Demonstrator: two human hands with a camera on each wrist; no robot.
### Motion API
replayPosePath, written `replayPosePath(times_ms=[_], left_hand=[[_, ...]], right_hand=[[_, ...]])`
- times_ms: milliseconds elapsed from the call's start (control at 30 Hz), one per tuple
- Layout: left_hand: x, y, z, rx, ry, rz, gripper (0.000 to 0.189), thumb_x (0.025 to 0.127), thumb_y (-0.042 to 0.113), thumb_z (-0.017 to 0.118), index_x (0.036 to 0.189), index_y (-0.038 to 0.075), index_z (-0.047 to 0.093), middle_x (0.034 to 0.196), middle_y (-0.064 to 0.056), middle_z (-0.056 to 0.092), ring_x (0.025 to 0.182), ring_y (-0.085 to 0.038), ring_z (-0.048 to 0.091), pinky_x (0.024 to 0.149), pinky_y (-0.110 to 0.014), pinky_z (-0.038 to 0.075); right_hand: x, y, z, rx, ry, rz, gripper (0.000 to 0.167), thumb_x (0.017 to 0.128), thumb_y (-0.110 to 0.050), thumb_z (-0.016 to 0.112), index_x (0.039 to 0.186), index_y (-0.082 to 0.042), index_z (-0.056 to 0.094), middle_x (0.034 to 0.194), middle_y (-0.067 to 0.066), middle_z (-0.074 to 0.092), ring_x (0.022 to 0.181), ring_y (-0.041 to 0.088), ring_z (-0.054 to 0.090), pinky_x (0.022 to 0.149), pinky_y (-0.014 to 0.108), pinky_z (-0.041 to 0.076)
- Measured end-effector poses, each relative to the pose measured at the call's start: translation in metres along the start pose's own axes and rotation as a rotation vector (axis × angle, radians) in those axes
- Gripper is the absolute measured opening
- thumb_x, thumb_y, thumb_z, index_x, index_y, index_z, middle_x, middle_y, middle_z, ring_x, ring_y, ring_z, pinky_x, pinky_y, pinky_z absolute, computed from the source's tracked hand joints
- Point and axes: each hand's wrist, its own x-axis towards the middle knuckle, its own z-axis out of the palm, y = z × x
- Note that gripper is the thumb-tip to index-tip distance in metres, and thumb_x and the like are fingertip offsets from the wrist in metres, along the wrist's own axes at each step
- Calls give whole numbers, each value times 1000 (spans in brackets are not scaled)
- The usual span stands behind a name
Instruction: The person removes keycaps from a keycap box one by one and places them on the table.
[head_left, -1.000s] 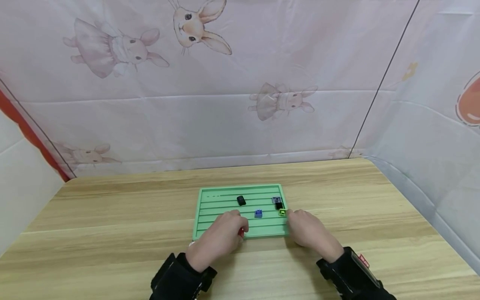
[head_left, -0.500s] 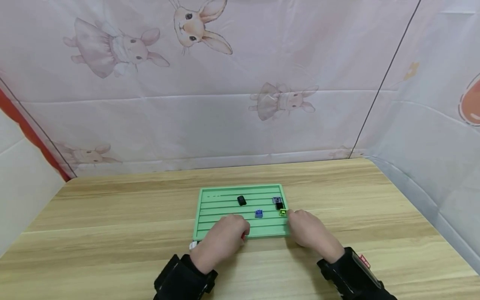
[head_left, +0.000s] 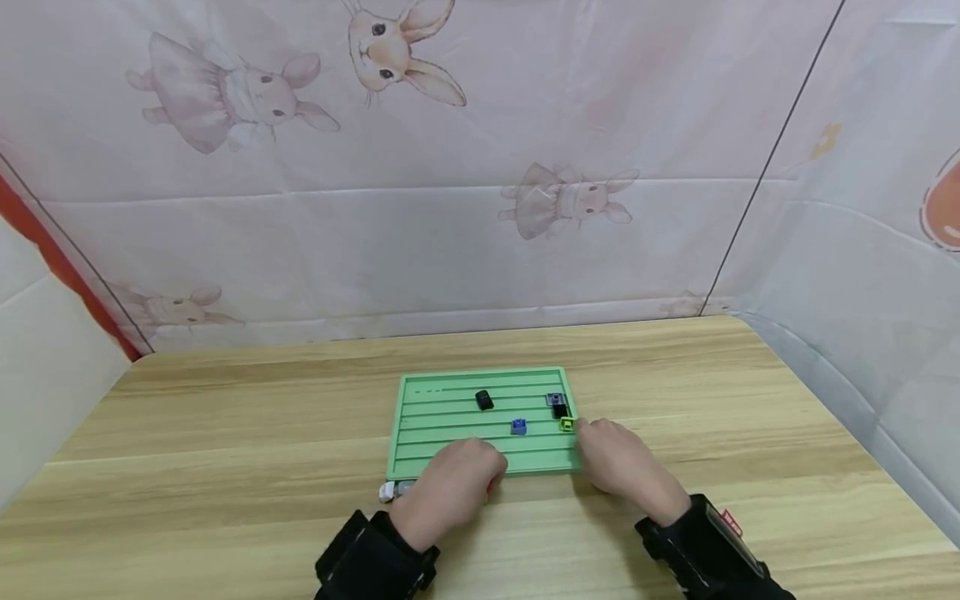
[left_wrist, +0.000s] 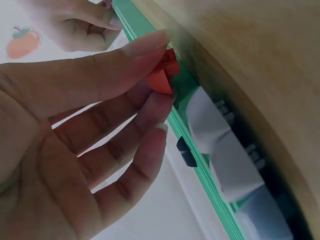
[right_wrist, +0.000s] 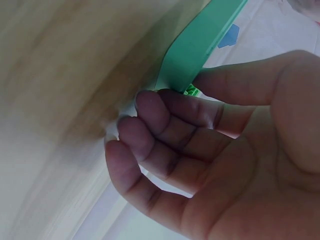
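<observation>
My left hand (head_left: 453,487) is at the front edge of a green ridged tray (head_left: 450,435). Between thumb and fingertips it pinches a small red building block (left_wrist: 161,80), mostly hidden by the hand in the head view. My right hand (head_left: 617,462) holds the tray's right edge near its front corner, thumb on one side and curled fingers on the other. Close by that thumb sits a lime-green block (head_left: 567,424). Farther left on the tray are a blue-purple block (head_left: 518,427) and a black piece (head_left: 484,400).
Near the tray's right edge lie a greyish-purple block (head_left: 555,399) and another black piece (head_left: 560,411). Several white and grey curved pieces (left_wrist: 235,167) line the tray's front side, beside the left hand. The wooden table (head_left: 225,433) meets a rabbit-print cloth (head_left: 412,250) behind.
My left hand has shifted a little right and toward me, still pinching the red block, and more of the white and grey pieces shows. The right hand stays at the tray's edge.
</observation>
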Motion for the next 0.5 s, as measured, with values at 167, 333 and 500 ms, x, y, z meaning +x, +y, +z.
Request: replayPosePath(times_ms=[167, 333, 500], left_hand=[[-1, 1, 1, 25, 2, 25, 39, 68, -17, 53, 50, 15, 39, 51, 8, 28, 51, -6, 24, 47, -18, 24], [-1, 0, 3, 72, 18, 51, 34, 69, -13, 58, 51, 14, 47, 52, 9, 36, 51, -6, 28, 47, -18, 28], [-1, 0, 0, 92, 12, 42, 27, 66, -12, 59, 55, 13, 55, 56, 8, 41, 53, -6, 32, 47, -18, 29]], right_hand=[[0, 0, -1, 2, -1, -1, 13, 83, 5, 53, 94, 11, 56, 72, 15, 56, 57, 16, 45, 49, 29, 40], [-1, 0, -1, -4, -3, 1, 12, 83, 5, 54, 94, 11, 56, 72, 15, 56, 58, 16, 45, 49, 29, 41], [-1, 0, -1, -11, 0, -3, 11, 82, 6, 54, 92, 10, 56, 70, 14, 55, 57, 16, 45, 49, 30, 41]])
